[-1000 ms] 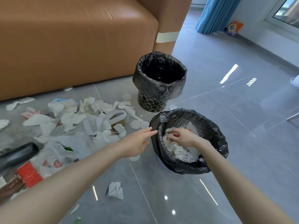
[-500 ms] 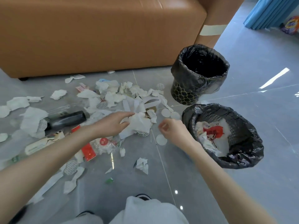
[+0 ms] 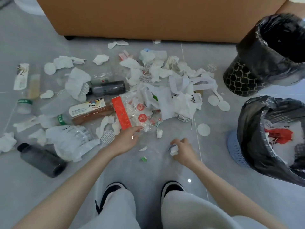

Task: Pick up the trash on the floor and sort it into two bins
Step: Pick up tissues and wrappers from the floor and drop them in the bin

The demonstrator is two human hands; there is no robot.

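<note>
Trash covers the grey floor: white tissues (image 3: pixel 184 103), dark bottles (image 3: pixel 108 87), and a clear plastic bag with a red strip (image 3: pixel 132 113). My right hand (image 3: pixel 183 150) curls its fingers round a small crumpled white tissue (image 3: pixel 174 149) low on the floor. My left hand (image 3: pixel 127 139) reaches with relaxed fingers to the lower edge of the plastic bag and holds nothing. At the right stand two bins lined with black bags: the near bin (image 3: pixel 252 129) holds white and red trash, the far bin (image 3: pixel 247 52) looks dark inside.
A brown sofa (image 3: pixel 148 17) runs along the back. My two shoes (image 3: pixel 113 190) and light trousers fill the lower middle. A dark bottle (image 3: pixel 41 159) and a white pouch (image 3: pixel 72 139) lie at the left. A green scrap (image 3: pixel 144 159) lies between my hands.
My view has swung down and left. My right hand left the near bin, came to the floor and took hold of a small tissue. My left hand moved from the tissue pile to the plastic bag.
</note>
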